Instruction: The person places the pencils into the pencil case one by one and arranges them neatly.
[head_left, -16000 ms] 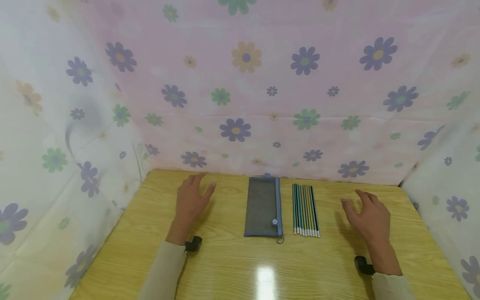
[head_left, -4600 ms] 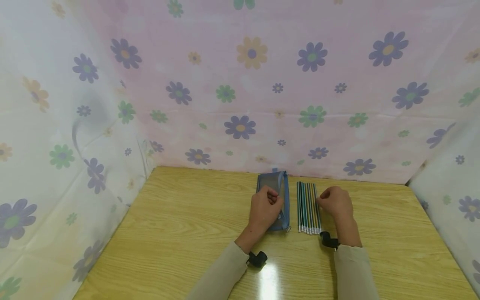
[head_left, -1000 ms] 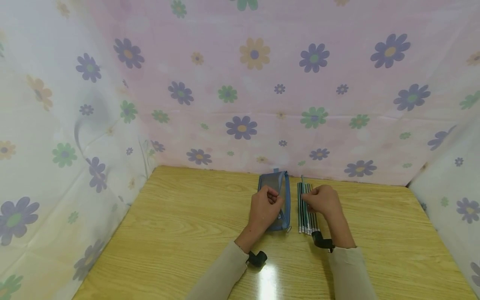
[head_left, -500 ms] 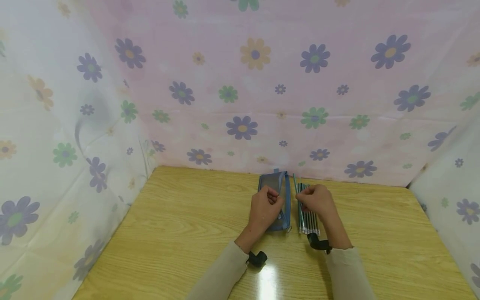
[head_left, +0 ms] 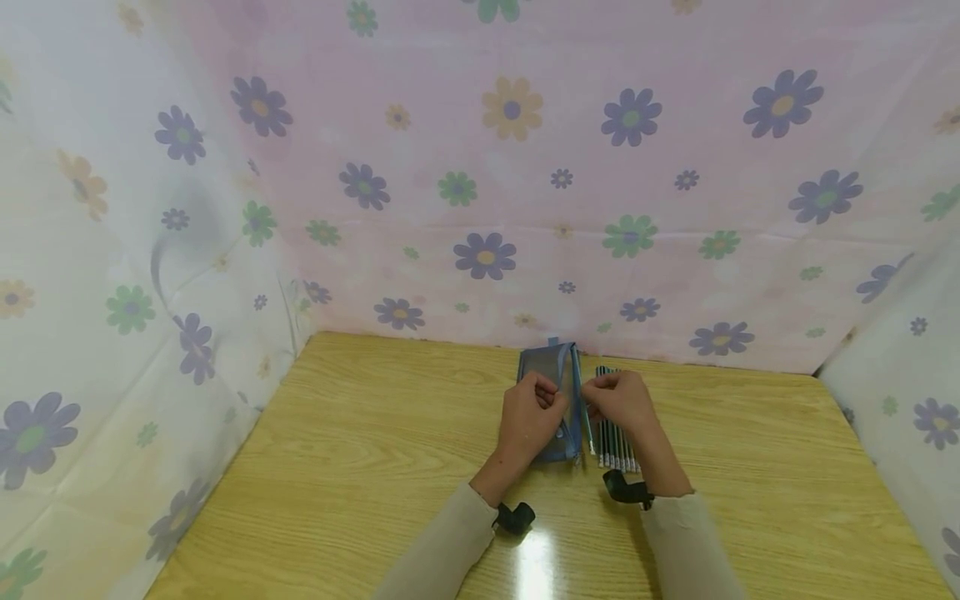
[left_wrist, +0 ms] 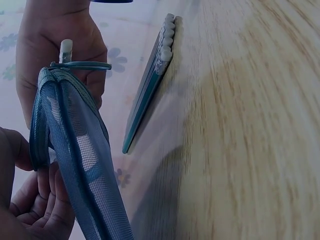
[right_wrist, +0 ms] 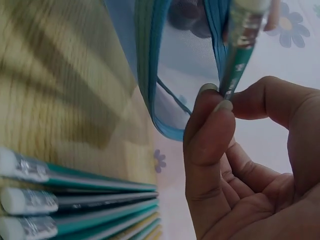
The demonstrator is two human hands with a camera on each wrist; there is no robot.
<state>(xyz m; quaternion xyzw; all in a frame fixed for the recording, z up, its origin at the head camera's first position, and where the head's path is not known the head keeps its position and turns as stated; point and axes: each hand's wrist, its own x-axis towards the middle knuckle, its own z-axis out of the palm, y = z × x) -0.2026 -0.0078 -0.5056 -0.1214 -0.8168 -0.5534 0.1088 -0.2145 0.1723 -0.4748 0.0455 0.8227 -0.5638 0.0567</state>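
Note:
My left hand point(head_left: 525, 421) pinches the edge of a blue mesh zip pouch point(head_left: 542, 360) and keeps its mouth spread. In the right wrist view the zipper edges point(right_wrist: 145, 65) stand apart as a loop. My right hand point(head_left: 626, 404) pinches a green pencil point(right_wrist: 239, 65) between thumb and fingertips, with its white eraser end toward the near side. The pencil lies along the pouch's open side, overlapping the zipper edge in the head view. Right beside the pouch lies a row of striped pencils point(head_left: 617, 454), eraser ends near, partly covered by my right hand.
The wood-grain table point(head_left: 360, 433) spreads under both arms. Flower-printed cloth point(head_left: 420, 208) stands at its back edge and on both sides. A black wrist camera point(head_left: 516, 518) sits on the left wrist, another black camera point(head_left: 624, 487) on the right.
Since the first frame, my left hand has taken hold of the pouch and it has been opened. Over the last second my right hand has carried a green pencil leftward from the row to the pouch's mouth.

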